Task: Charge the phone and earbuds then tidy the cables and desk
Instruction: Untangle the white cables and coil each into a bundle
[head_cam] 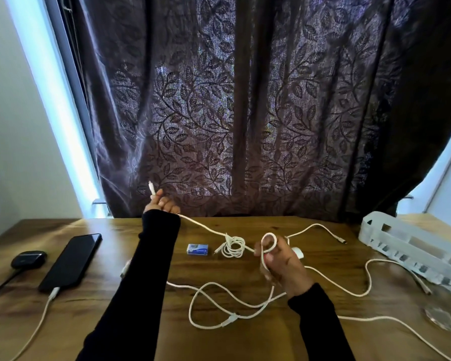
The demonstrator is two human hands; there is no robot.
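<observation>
Cable [206, 226] stretched left-right, plug up in left hand [164, 203], right hand [279, 264] fingers gripping loop.

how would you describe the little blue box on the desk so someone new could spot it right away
Start at the wooden desk under the leaf-patterned curtain. Near its middle, between the two black sleeves, a small blue and white box lies flat, just left of a coiled white cable. It is the only coloured item there; everything beside it is white cable or black gadgets.
</observation>
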